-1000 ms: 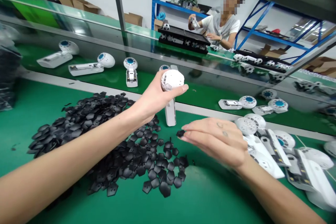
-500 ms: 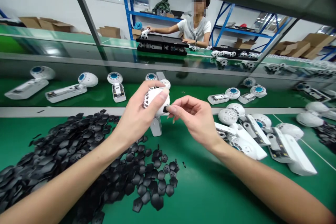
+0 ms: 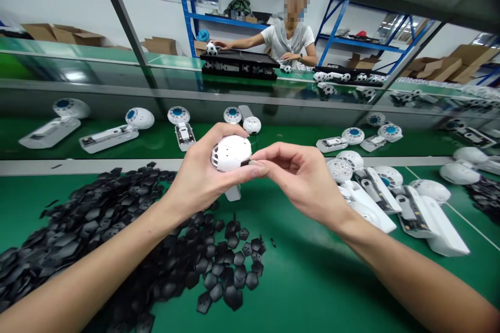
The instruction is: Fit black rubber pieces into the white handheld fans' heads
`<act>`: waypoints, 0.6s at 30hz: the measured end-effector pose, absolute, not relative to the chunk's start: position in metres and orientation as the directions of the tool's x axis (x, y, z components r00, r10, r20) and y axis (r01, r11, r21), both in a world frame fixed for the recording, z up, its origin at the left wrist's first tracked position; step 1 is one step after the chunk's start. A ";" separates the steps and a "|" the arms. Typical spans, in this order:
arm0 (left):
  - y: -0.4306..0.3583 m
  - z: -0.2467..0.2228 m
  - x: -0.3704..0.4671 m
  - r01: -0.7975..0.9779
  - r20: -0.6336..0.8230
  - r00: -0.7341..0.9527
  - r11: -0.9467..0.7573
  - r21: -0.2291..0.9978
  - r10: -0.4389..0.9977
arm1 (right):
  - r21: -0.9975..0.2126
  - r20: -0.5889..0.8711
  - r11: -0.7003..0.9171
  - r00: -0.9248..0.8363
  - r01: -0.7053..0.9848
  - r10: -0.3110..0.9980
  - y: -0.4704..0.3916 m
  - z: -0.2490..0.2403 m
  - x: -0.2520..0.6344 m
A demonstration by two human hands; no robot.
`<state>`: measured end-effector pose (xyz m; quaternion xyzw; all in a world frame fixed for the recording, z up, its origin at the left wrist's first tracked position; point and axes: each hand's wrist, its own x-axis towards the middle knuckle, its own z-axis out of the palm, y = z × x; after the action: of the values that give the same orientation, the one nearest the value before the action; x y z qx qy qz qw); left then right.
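My left hand [image 3: 197,169] is wrapped round a white ball-shaped housing [image 3: 233,151] with small holes and slots in its shell. A white handle [image 3: 233,193] shows just below the ball, in line with it. At the ball's lower right edge, my right hand [image 3: 302,179] pinches a small black piece [image 3: 245,163] between thumb and fingertips, and the piece touches the shell. Most of that piece is hidden by the fingers. On the green table to the lower left lies a heap of black pentagon pieces [image 3: 89,223], with several spread out singly near its right end.
White ball-headed units [image 3: 383,192] lie piled to the right of my right hand. More such units [image 3: 177,127] stand along the green strip [image 3: 273,145] behind a pale rail. Across the bench, a person [image 3: 291,41] reaches toward a football-patterned ball [image 3: 211,49] by black trays [image 3: 240,67].
The ball has turned in my left hand, showing more plain white shell. My left thumb has moved down from its face to its underside, close to my right fingertips.
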<state>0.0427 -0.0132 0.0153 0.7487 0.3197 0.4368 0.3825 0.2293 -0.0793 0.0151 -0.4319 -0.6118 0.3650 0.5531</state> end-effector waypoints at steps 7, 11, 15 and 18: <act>-0.007 0.009 0.040 0.181 0.490 0.359 -0.574 0.799 0.795 | -0.934 0.239 0.294 -0.257 0.205 0.936 -0.079 0.039 0.255; -0.006 0.008 0.041 0.187 0.527 0.315 -0.596 0.781 0.789 | -0.889 0.201 0.247 -0.156 0.386 0.967 -0.077 0.032 0.256; -0.007 0.009 0.041 0.172 0.519 0.312 -0.584 0.793 0.796 | -0.682 -0.017 0.227 -0.325 0.696 0.946 -0.081 0.017 0.242; -0.008 0.011 0.039 0.172 0.439 0.327 -0.510 0.843 0.837 | -0.505 -0.109 0.302 -0.407 0.808 0.907 -0.084 0.008 0.233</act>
<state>0.0386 -0.0080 0.0112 0.7328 0.3441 0.4670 0.3558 0.2327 -0.0836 0.0082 -0.5355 -0.8009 0.2493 0.0987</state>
